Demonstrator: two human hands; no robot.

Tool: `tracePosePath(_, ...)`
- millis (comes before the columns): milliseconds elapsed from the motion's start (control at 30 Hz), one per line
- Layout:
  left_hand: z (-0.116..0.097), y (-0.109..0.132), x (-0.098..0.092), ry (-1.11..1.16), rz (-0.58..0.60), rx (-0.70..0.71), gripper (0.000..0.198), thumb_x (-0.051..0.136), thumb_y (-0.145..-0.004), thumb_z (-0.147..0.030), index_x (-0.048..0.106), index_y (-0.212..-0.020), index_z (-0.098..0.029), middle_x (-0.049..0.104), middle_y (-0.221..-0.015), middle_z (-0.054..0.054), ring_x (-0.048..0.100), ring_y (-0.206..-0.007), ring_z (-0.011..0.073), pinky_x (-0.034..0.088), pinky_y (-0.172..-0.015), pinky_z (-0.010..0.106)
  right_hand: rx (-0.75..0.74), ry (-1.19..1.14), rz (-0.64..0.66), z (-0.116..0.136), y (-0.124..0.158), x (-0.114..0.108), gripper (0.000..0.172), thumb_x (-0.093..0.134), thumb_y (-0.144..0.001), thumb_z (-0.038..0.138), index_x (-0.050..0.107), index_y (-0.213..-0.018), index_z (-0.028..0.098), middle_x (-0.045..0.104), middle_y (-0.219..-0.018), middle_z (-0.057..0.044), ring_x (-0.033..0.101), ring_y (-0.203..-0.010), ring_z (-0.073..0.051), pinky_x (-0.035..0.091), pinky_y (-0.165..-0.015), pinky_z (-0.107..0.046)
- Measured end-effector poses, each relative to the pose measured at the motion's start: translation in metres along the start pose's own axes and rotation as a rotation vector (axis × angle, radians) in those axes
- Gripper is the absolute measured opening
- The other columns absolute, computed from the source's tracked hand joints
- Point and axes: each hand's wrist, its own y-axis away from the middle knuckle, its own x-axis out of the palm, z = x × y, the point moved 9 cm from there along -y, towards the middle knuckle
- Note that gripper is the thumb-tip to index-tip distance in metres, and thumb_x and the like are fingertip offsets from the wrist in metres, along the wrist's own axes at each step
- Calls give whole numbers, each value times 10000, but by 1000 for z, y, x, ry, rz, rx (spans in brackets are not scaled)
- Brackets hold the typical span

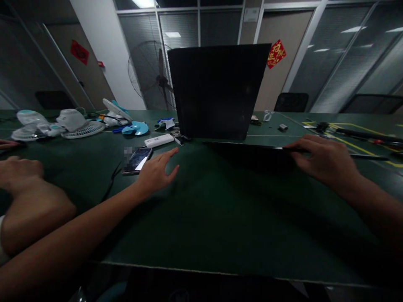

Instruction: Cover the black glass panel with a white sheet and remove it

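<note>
My left hand [155, 171] hovers over or rests on the green table just right of a smartphone [137, 161]. Its fingers are stretched out, with the thumb apart, and hold nothing. On the other side, my right hand [324, 157] pinches the right end of a thin black panel [252, 155]. That panel is seen almost edge-on, its dark face blending into the shadow below. Behind it a large black upright board [220, 92] stands on the table; whether the two are joined I cannot tell. A white power bank [159, 140] lies beyond the phone, beside small metal items resembling keys [179, 139].
Another person's forearm [37, 205] rests at the left. White fan parts [74, 121] and a blue fan blade [135, 128] lie at the back left. Dark rods [368, 136] and yellow tape lines are at the right. The table's front edge [189, 269] runs close to me.
</note>
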Motion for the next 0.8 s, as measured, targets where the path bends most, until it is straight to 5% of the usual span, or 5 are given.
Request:
tracePosePath(133,7,1,30,21,240,-95,630,543,-987,-445,417,-1554,-199,676,-1397,113,740,-1086,298,600,-900,445,143,207,95,-36,-2,-3,366,509,-930,401,784,-1088,218,749,-1117,-86,672,-836,-247,442,-667,-343)
tracePosePath(233,8,2,39,24,311,-122,642,529,-986,-462,405,-1560,-202,685,-1383,116,748,-1049,295,592,-887,449,300,353,189,-71,3,-7,394,505,-927,448,786,-1102,232,752,-1063,-99,647,-817,-260,387,-651,-349)
tracePosePath(500,16,3,45,35,336,-138,659,528,-978,-489,413,-1559,-200,681,-1381,129,732,-1088,311,579,-922,478,508,506,293,-134,18,-14,460,545,-916,489,774,-1243,261,740,-1034,-137,608,-793,-268,362,-661,-369)
tracePosePath(800,13,3,44,32,341,-120,637,516,-985,-498,433,-1539,-195,710,-1320,128,740,-1041,308,589,-893,469,671,557,282,-168,28,-2,528,484,-981,509,697,-1373,228,725,-1032,-228,658,-882,-326,367,-696,-383)
